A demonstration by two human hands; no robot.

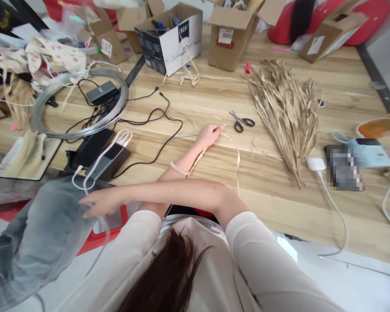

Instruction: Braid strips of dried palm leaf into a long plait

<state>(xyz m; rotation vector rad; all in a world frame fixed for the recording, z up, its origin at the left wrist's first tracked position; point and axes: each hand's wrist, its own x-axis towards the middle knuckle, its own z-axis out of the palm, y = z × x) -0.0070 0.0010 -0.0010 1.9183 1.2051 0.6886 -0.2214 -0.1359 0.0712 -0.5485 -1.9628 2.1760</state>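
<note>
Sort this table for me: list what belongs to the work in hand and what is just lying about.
In hand:
- dried strips, pinched by the left hand
- bundle of dried leaves
- scissors, beside that hand

Lying about:
- wire coil
- cardboard boxes
- power banks with cables
- white charger

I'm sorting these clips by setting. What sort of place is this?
Probably a craft workroom: a wooden table holds a heap of dried leaves, scissors, a wire coil and open cardboard boxes.
</note>
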